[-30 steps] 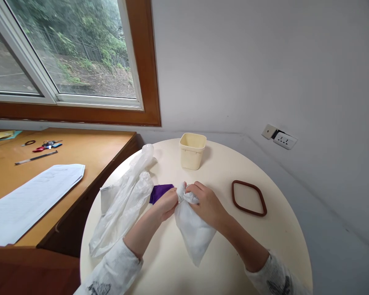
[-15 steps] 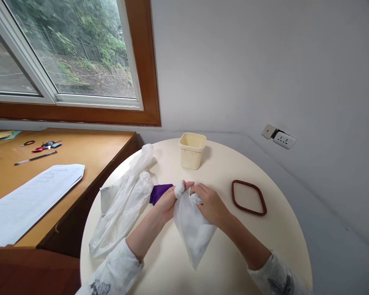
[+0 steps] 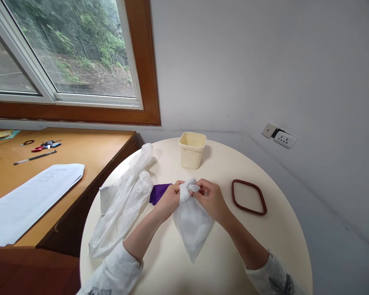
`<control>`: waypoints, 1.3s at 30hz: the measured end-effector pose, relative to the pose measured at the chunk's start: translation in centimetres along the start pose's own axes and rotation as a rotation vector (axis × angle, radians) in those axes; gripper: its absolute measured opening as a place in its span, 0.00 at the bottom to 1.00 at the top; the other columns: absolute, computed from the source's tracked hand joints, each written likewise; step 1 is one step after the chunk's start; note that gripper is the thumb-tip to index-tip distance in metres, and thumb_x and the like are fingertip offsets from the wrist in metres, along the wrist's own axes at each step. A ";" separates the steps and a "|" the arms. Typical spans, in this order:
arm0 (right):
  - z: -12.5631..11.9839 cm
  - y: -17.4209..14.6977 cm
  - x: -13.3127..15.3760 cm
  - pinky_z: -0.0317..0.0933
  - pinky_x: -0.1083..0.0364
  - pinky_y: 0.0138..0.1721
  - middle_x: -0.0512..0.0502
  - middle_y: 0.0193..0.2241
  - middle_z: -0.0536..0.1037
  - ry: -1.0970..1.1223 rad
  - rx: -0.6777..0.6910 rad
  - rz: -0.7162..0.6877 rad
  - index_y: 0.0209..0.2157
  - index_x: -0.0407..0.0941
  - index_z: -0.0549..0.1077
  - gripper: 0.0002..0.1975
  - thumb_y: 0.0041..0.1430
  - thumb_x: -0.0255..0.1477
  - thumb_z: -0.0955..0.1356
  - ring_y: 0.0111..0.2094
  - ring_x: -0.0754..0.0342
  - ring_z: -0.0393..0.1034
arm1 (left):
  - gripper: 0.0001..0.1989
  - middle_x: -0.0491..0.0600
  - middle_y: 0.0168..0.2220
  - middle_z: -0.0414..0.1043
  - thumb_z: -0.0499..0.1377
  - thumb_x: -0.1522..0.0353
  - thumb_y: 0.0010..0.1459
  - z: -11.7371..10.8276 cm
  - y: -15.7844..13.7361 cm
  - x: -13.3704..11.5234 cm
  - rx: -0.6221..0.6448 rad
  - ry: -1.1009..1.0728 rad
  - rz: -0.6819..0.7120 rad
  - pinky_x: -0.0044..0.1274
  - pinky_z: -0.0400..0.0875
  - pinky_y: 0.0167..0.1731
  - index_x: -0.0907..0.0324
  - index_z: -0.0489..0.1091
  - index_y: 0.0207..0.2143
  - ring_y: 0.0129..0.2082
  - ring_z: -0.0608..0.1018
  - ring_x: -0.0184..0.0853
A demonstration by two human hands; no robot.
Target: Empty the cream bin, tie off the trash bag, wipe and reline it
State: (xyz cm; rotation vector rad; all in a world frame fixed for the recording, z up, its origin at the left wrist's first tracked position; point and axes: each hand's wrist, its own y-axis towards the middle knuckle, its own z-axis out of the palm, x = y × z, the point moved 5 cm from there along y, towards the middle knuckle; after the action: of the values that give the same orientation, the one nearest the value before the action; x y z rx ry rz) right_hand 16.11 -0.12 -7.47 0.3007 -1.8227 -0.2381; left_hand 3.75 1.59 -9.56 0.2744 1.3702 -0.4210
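Note:
A white, translucent plastic bag (image 3: 193,227) hangs between my two hands over the round table, its pointed corner towards me. The top of the bag is twisted into a loose knot. My left hand (image 3: 169,200) pinches the knot's left side, fingers closed. On the right, my right hand (image 3: 211,200) grips a short twisted end of the bag between thumb and fingers. Something whitish shows dimly inside the bag; I cannot make out what. Just beyond my left hand lies a folded purple cloth (image 3: 158,193), partly covered by that hand.
A cream square bin (image 3: 192,151) stands at the table's far side. To the left lies a crumpled white plastic bag (image 3: 123,209); to the right, a brown rounded frame (image 3: 249,197). Papers (image 3: 39,196), a pen (image 3: 35,157) and keys (image 3: 47,144) lie on the wooden desk.
My right hand has shifted up and now pinches a twisted end of the bag. The knot shows more openly between my hands. My left fingers have moved to the knot's side.

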 end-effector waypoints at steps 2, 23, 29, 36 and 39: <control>0.1 0.3 0.5 0.55 0.59 0.27 0.53 0.22 0.64 -0.184 -0.026 -0.096 0.19 0.45 0.63 0.08 0.49 0.23 0.65 0.25 0.58 0.58 | 0.12 0.49 0.31 0.69 0.66 0.62 0.42 0.2 0.0 -0.1 -0.012 0.000 -0.006 0.23 0.62 0.33 0.62 0.75 0.26 0.35 0.70 0.36; -0.2 1.3 4.7 0.58 0.51 0.46 0.49 0.38 0.72 -0.395 0.587 -0.374 0.27 0.46 0.71 0.13 0.47 0.16 0.61 0.40 0.55 0.67 | 0.10 0.47 0.24 0.63 0.61 0.68 0.46 2.1 -1.0 -2.0 0.227 0.298 0.019 0.20 0.58 0.24 0.60 0.66 0.16 0.28 0.65 0.31; -1.0 0.6 5.1 0.62 0.55 0.41 0.49 0.39 0.73 -0.261 0.603 -0.338 0.31 0.46 0.67 0.12 0.47 0.16 0.61 0.39 0.54 0.68 | 0.06 0.48 0.27 0.67 0.63 0.67 0.46 1.8 -1.1 -2.3 0.306 0.102 -0.041 0.21 0.61 0.27 0.61 0.74 0.21 0.28 0.67 0.31; -1.7 0.0 2.0 0.63 0.53 0.43 0.46 0.39 0.73 -0.182 0.472 -0.242 0.33 0.46 0.64 0.06 0.51 0.23 0.65 0.41 0.54 0.68 | 0.10 0.49 0.28 0.70 0.64 0.64 0.47 -0.4 -0.1 -0.6 0.035 -0.378 -0.081 0.23 0.65 0.29 0.64 0.73 0.25 0.26 0.71 0.30; -1.4 -0.5 1.3 0.59 0.50 0.49 0.42 0.47 0.70 -0.180 0.397 -0.284 0.33 0.45 0.67 0.05 0.52 0.23 0.65 0.48 0.51 0.65 | 0.11 0.47 0.23 0.70 0.65 0.64 0.46 -0.7 0.0 -0.2 -0.086 -0.451 -0.112 0.23 0.66 0.27 0.63 0.71 0.26 0.23 0.73 0.31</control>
State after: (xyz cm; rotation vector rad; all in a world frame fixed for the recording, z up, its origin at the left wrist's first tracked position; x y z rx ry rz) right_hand 17.17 -0.97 -6.09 0.8426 -1.9972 -0.0990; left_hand 3.10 1.96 -9.48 0.0260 0.9599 -0.4821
